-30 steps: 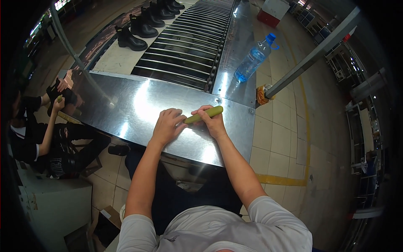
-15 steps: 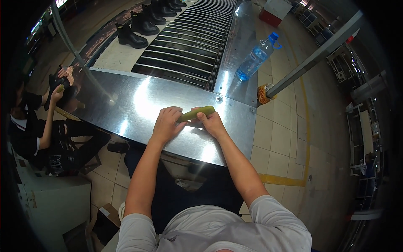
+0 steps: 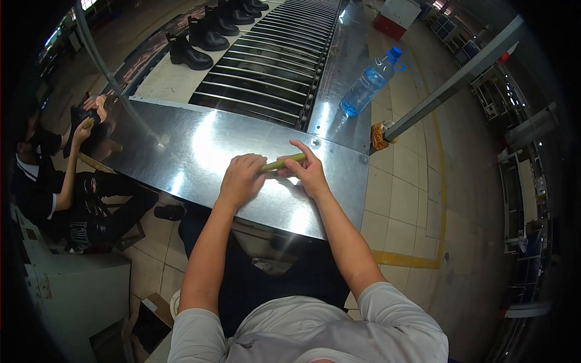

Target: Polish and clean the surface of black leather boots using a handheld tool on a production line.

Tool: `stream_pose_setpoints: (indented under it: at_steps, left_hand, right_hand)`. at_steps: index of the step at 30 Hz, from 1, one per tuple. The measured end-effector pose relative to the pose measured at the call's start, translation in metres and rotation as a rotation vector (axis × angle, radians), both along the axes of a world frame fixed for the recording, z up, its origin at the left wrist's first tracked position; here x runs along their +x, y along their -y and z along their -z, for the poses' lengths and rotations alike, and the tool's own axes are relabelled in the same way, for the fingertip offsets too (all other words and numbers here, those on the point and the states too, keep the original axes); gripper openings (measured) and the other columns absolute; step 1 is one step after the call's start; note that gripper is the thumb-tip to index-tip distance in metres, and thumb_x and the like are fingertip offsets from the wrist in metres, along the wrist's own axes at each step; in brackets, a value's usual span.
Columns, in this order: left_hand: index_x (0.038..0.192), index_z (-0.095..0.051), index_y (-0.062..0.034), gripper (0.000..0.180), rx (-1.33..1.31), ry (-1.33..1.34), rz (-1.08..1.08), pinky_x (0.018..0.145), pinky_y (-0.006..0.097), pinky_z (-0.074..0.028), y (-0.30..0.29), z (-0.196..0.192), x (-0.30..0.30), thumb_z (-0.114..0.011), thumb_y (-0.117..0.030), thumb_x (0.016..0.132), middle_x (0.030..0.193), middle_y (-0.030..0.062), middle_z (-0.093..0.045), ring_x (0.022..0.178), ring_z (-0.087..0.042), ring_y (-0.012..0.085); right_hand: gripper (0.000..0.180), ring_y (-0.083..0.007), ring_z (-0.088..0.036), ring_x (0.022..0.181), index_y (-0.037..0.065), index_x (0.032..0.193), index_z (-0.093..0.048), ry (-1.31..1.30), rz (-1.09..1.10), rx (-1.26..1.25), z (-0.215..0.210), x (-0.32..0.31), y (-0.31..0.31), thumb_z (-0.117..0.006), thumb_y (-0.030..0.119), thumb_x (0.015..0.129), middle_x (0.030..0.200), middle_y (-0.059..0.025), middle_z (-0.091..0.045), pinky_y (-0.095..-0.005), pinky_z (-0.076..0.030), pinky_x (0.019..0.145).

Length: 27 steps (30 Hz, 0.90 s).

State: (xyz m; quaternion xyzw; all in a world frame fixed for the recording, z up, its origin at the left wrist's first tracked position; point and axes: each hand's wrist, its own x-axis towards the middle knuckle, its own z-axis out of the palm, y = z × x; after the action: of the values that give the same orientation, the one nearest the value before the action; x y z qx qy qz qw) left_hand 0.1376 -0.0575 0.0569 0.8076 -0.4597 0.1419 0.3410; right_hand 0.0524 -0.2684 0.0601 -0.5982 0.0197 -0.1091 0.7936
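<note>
We hold a yellow-green stick [image 3: 282,163] between both hands over the steel table [image 3: 181,151]: our left hand [image 3: 241,179] curled around one end, our right hand [image 3: 308,172] pinching the other.

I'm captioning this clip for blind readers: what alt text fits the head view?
Both bare hands, left hand and right hand, hold a slim yellow-green stick over a shiny steel table. Beyond lie a roller conveyor, black boots and a blue plastic water bottle; a seated person works at left.
</note>
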Motion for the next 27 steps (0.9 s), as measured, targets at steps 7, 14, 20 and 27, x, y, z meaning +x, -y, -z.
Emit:
stream_pose_setpoints:
  at_steps: [7,14,20,27]
  left_hand:
    - [0.122,-0.07,-0.0073,0.042,-0.03,-0.027,-0.031,0.099,0.042,-0.049,-0.001,0.005,0.002,-0.081,-0.02,0.084,0.115,0.0106,-0.072,0.11,-0.066,0.0305]
    - [0.12,-0.07,-0.0065,0.043,-0.069,-0.052,-0.026,0.098,0.043,-0.05,-0.001,0.011,0.005,-0.083,-0.018,0.082,0.113,0.0112,-0.072,0.109,-0.067,0.0313]
    - [0.114,-0.069,-0.0061,0.036,-0.11,-0.067,-0.029,0.097,0.044,-0.049,0.0,0.004,0.001,-0.081,-0.017,0.082,0.11,0.0124,-0.071,0.107,-0.067,0.033]
    - [0.112,-0.069,-0.0054,0.033,-0.083,-0.081,0.023,0.093,0.045,-0.05,-0.003,0.006,0.007,-0.08,-0.019,0.083,0.104,0.0114,-0.07,0.101,-0.067,0.033]
  right_hand:
    - [0.051,-0.0183,-0.073,0.075,0.003,0.147,-0.049,-0.126,-0.008,-0.064,-0.002,-0.004,0.002,-0.068,0.016,0.101,0.095,-0.0145,-0.073,-0.0285,-0.06,0.068]
    - [0.037,-0.017,-0.071,0.068,-0.002,0.132,-0.057,-0.024,-0.035,-0.026,0.0,-0.003,0.001,-0.067,0.015,0.101,0.088,-0.0131,-0.073,-0.0282,-0.059,0.065]
    - [0.028,-0.0157,-0.071,0.071,-0.003,0.118,-0.064,-0.208,0.007,-0.154,0.005,-0.001,-0.001,-0.068,0.018,0.101,0.089,-0.0101,-0.073,-0.0276,-0.059,0.066]
    - [0.035,-0.0151,-0.072,0.078,-0.001,0.13,-0.058,-0.057,-0.011,-0.088,-0.005,-0.002,-0.008,-0.07,0.012,0.099,0.095,-0.0103,-0.073,-0.0264,-0.059,0.069]
